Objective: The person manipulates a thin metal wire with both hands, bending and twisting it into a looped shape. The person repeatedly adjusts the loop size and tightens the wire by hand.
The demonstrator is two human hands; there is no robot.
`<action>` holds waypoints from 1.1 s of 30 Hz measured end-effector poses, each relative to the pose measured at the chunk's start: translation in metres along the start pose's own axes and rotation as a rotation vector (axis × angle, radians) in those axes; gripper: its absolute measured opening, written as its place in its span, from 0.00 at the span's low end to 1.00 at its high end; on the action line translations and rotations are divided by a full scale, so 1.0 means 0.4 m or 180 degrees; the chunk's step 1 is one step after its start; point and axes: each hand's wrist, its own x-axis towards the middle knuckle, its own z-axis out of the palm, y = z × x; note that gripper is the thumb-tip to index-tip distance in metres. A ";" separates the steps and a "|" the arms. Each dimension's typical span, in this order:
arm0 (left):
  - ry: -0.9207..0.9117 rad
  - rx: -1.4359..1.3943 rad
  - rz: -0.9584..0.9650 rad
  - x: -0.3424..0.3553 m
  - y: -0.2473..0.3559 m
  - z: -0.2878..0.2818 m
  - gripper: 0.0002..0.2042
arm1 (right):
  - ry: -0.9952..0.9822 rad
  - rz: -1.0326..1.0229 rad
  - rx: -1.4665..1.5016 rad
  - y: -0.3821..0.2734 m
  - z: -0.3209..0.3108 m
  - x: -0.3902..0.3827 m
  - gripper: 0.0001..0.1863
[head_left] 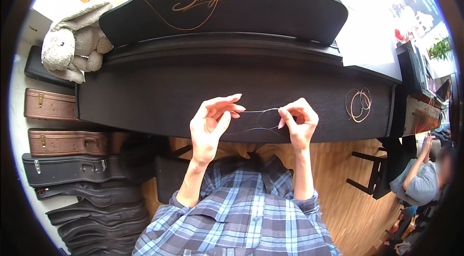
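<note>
A thin, wire-like string (261, 110) runs between my two hands above the dark lid. My right hand (299, 123) pinches it between thumb and fingertips, and a loop hangs below. My left hand (208, 125) has its fingers apart and loosely curved, with the thumb away from them; the string reaches these fingers, and whether they press on it is hard to see. Coiled strings (358, 105), one copper-coloured, lie on the lid at the right. Another copper-coloured string (193, 29) droops over the black music rest (270, 9).
Beneath my hands is a black piano-like cabinet lid (145, 87). A plush rabbit (79, 43) sits at its far left end. Instrument cases (67, 141) line the left wall. White paper (365, 43) lies at the back right. Another person (420, 178) sits at the right, past a black stool (369, 174).
</note>
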 end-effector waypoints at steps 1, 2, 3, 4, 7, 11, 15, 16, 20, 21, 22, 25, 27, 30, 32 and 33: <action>0.0017 0.0127 0.0049 0.000 0.012 -0.002 0.13 | 0.0022 0.0020 -0.0027 0.003 -0.001 0.000 0.05; 0.0053 0.0247 0.0074 -0.002 0.023 -0.003 0.14 | 0.0057 0.0000 -0.0105 0.005 -0.001 -0.001 0.05; 0.0074 0.0346 0.0114 -0.004 0.034 -0.004 0.14 | 0.0067 0.0057 -0.0039 0.006 -0.002 -0.001 0.05; 0.0204 0.0692 0.0141 -0.007 0.044 -0.006 0.15 | 0.0134 0.0025 -0.0104 0.007 -0.003 -0.001 0.05; 0.0280 0.2514 0.0486 -0.006 0.079 -0.029 0.13 | 0.0255 0.0040 -0.0020 0.007 -0.004 0.000 0.05; 0.0301 0.1903 -0.0279 -0.018 0.111 -0.055 0.17 | 0.0370 0.0061 0.0056 0.009 -0.001 0.001 0.05; 0.0008 0.1868 -0.1199 -0.042 0.130 -0.089 0.18 | 0.0501 0.0165 0.0108 0.011 -0.001 0.001 0.05; -0.0249 0.1729 -0.1351 -0.049 0.135 -0.102 0.18 | 0.0540 0.0182 0.0102 0.010 -0.001 0.002 0.05; -0.1491 0.0599 -0.2067 -0.093 0.162 -0.179 0.19 | 0.0536 0.0128 0.0059 0.007 0.000 0.004 0.05; -0.1993 0.0616 -0.2021 -0.090 0.156 -0.205 0.17 | 0.0530 0.0132 0.0090 0.006 0.000 0.004 0.05; -0.2231 0.0747 -0.2169 -0.098 0.161 -0.232 0.15 | 0.0531 0.0137 0.0129 0.005 0.000 0.004 0.05; -0.2165 0.1003 -0.2702 -0.125 0.210 -0.308 0.13 | 0.0542 0.0142 0.0212 0.006 -0.003 0.005 0.05; -0.1429 0.0985 -0.2765 -0.142 0.249 -0.333 0.10 | 0.0495 0.0086 0.0174 0.008 -0.006 0.005 0.05; -0.0943 0.1298 -0.1780 -0.131 0.254 -0.310 0.10 | 0.0396 0.0027 0.0170 0.011 -0.007 0.006 0.05; -0.0522 0.1588 -0.1411 -0.095 0.204 -0.253 0.10 | 0.0312 0.0053 0.0140 0.011 -0.006 0.006 0.05; -0.0184 0.1577 -0.1330 -0.075 0.168 -0.211 0.10 | 0.0301 0.0060 0.0148 0.011 -0.004 0.006 0.05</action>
